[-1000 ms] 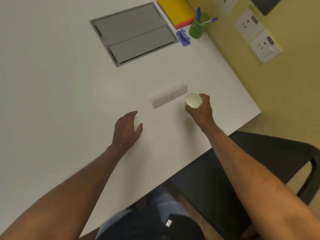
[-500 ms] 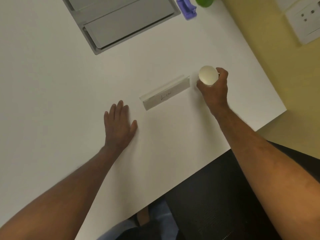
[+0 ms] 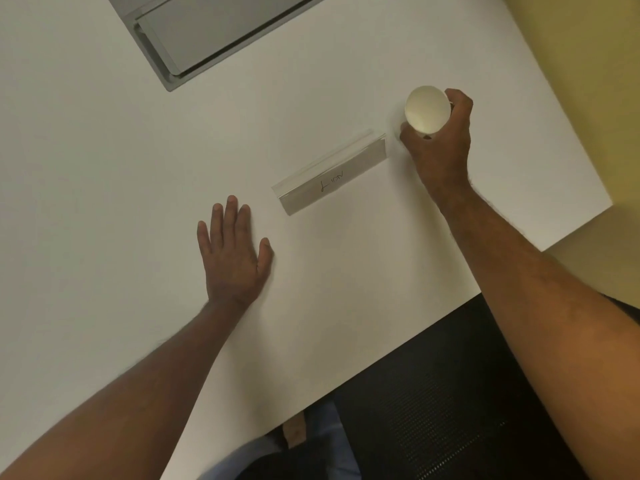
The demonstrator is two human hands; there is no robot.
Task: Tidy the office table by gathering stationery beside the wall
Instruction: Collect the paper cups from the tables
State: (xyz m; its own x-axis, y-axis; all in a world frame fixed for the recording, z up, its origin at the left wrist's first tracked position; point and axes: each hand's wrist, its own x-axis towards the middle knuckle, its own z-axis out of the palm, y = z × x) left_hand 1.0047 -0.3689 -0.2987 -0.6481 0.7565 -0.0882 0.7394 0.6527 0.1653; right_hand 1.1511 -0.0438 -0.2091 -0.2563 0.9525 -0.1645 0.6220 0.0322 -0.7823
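A white paper cup (image 3: 427, 108) stands near the table's right side, its open mouth facing up, and my right hand (image 3: 441, 147) grips it from the near side. A clear acrylic name stand (image 3: 330, 176) with handwriting on its card lies just left of that hand. My left hand (image 3: 232, 252) rests flat on the white table (image 3: 104, 168), fingers straight, a short way left of the name stand and apart from it.
A grey cable hatch (image 3: 214, 32) is set into the table at the top. The yellow wall (image 3: 588, 81) runs along the right. A black chair (image 3: 433, 410) stands at the table's near right edge.
The view has tilted down, so the yellow pad, green pen pot and purple item have left the frame. My left hand has flattened onto the table. My right hand still grips the cup.
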